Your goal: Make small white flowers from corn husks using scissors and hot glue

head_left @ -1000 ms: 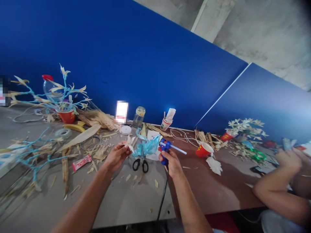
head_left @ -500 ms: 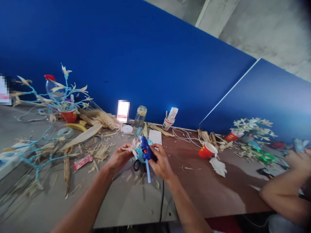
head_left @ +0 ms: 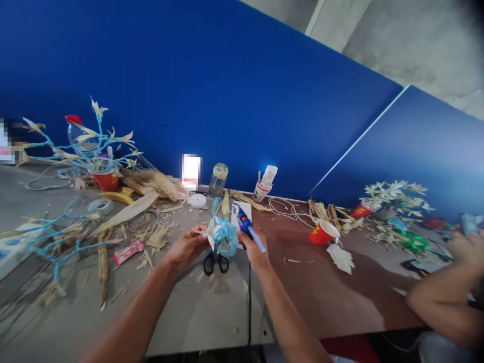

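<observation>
My left hand [head_left: 188,247] pinches a small cream husk flower [head_left: 207,234] with a bunch of light blue ribbon [head_left: 224,237] right beside it. My right hand [head_left: 252,247] grips a blue hot glue gun [head_left: 245,225], its pale glue stick [head_left: 257,239] pointing down to the right and its black cord [head_left: 249,297] running toward me over the table edge. The gun's front end is at the ribbon and flower. Black scissors [head_left: 216,262] lie on the table just under both hands.
Dried husks [head_left: 151,184], blue-wrapped branches [head_left: 49,242], a red cup with a flower branch [head_left: 105,177], a tape roll [head_left: 99,205], a glass jar [head_left: 218,179], a paper cup [head_left: 260,190] and a tipped red cup [head_left: 321,233] clutter the table. Another person's arm [head_left: 442,302] rests at the right.
My right hand turned the glue gun and brought it from the right up to the ribbon and flower. The left hand stayed near the same place with the flower.
</observation>
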`<state>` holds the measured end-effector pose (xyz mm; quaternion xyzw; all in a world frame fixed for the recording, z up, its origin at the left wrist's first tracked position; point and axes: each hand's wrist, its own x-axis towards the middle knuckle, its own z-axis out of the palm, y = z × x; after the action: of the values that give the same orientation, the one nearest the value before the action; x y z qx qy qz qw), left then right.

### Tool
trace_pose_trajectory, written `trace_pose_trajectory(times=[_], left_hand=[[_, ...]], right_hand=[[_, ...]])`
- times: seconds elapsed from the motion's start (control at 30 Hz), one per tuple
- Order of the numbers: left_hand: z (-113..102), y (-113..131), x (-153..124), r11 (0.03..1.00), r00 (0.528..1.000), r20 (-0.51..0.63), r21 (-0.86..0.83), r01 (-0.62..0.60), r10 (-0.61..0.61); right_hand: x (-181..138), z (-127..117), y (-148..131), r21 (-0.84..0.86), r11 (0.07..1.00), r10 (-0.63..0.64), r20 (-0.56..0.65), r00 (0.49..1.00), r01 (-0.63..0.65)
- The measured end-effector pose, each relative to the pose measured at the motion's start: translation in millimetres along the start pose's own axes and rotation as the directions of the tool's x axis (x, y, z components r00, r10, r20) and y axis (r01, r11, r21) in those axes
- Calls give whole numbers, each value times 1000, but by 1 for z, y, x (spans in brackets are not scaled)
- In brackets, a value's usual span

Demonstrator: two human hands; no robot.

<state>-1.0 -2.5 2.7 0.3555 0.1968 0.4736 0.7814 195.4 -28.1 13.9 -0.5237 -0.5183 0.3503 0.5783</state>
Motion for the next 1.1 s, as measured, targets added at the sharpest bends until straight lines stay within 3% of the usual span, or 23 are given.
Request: trace_pose_trajectory(times=[0.07,0.13,0.23,0.47,0.7,1.1], left_hand=[[-2,1,3,999,998,-43,18,-34,35],[-4,3,4,995,990,-109,37,-90,93],[-6,6,5,989,974,-169,47,-143,149],[-6,10,2,991,979,-155,29,-133,136],[-8,10,4,990,971,-193,52,-133,141],[-17,8,6,983,983,-117,136,-125,141]], right_hand=[[2,-5,1,224,970,101,3,995,-99],[2,-10,-3,387,913,109,67,992,-127],[-1,-13,-13,452,880,75,171,982,-146],[-13,-18,-24,349,928,12,318,948,-129],[-20,-28,-29,215,969,-15,536,844,-119],[-18,-27,-26,16,1000,0,621,784,-13]])
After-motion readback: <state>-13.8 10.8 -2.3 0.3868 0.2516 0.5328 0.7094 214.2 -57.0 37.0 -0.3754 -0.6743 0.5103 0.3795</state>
